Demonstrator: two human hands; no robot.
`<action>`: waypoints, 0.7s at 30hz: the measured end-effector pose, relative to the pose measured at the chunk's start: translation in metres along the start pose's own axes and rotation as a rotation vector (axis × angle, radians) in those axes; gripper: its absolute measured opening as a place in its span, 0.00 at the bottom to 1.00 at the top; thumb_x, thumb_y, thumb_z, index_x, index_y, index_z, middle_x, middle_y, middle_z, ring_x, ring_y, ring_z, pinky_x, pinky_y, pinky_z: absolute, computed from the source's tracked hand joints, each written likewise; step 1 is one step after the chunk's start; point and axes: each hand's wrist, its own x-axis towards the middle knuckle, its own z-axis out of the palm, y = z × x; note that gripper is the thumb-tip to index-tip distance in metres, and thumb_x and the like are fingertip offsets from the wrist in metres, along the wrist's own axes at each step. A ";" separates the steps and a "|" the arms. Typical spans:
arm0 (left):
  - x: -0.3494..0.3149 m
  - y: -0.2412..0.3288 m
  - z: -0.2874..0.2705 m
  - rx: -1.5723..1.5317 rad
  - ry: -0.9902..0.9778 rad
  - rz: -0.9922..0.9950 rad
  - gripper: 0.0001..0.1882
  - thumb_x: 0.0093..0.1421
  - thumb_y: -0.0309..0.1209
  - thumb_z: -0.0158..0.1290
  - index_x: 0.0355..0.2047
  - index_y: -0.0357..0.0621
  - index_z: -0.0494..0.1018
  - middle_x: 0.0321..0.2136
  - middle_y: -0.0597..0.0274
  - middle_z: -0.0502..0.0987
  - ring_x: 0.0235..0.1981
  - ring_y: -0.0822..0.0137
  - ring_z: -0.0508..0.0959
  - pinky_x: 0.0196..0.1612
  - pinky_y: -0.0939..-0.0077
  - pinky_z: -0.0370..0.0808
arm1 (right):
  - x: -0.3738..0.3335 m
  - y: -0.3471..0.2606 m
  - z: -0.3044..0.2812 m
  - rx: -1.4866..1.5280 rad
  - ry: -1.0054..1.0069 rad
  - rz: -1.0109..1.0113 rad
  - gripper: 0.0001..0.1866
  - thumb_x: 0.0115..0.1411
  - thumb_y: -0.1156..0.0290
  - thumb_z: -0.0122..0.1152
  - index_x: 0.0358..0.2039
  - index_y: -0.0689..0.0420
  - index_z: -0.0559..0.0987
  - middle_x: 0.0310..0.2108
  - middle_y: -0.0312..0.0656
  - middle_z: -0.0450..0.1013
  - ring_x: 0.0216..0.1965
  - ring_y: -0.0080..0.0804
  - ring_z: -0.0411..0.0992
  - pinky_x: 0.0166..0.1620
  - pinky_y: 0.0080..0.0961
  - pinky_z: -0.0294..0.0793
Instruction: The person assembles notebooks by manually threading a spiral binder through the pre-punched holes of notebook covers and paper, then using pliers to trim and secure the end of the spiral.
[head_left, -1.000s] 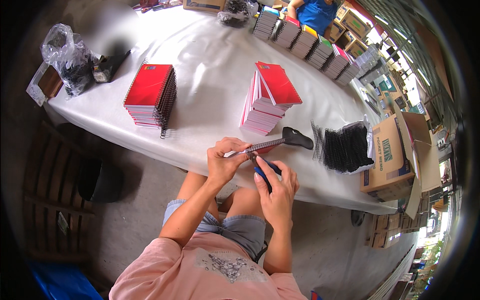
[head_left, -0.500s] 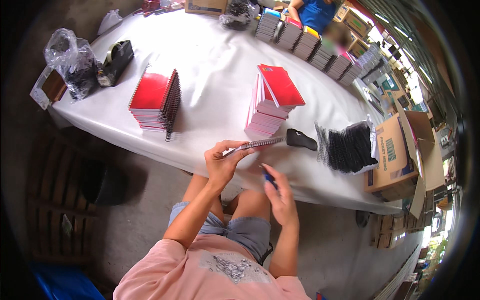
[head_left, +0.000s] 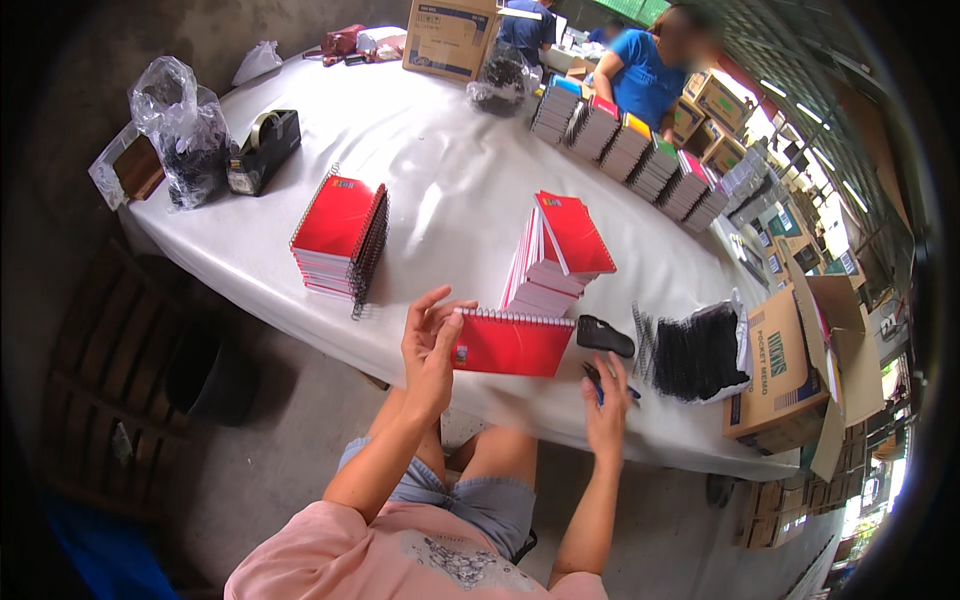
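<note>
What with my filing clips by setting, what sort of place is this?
Probably a notebook-binding workshop: the left hand holds a red spiral notebook, a heap of black binding coils lies on the white-covered table, and an open cardboard box stands beside the coils.

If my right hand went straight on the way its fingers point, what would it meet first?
Probably the small black object just ahead of your right hand, beyond the blue-handled tool that's right at that hand, though depth is unclear here.
</note>
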 end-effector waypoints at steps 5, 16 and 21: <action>-0.006 0.014 -0.009 -0.033 -0.048 0.120 0.11 0.61 0.24 0.48 0.44 0.40 0.65 0.41 0.52 0.75 0.44 0.69 0.73 0.51 0.74 0.66 | 0.005 -0.084 0.044 1.006 0.086 -0.112 0.28 0.57 0.67 0.61 0.56 0.62 0.65 0.51 0.46 0.66 0.51 0.30 0.66 0.52 0.25 0.64; 0.014 0.100 -0.056 0.264 0.015 0.495 0.12 0.55 0.15 0.52 0.40 0.35 0.70 0.42 0.53 0.75 0.43 0.69 0.75 0.46 0.77 0.73 | 0.105 -0.185 0.081 1.236 0.074 -0.021 0.14 0.52 0.80 0.64 0.40 0.64 0.75 0.34 0.38 0.73 0.34 0.20 0.69 0.39 0.15 0.69; 0.065 0.121 -0.079 0.441 0.212 0.657 0.11 0.55 0.16 0.53 0.39 0.33 0.70 0.37 0.56 0.77 0.36 0.72 0.78 0.40 0.81 0.75 | 0.177 -0.253 0.123 0.934 -0.024 -0.314 0.12 0.53 0.71 0.65 0.36 0.65 0.79 0.30 0.40 0.77 0.30 0.20 0.72 0.35 0.16 0.71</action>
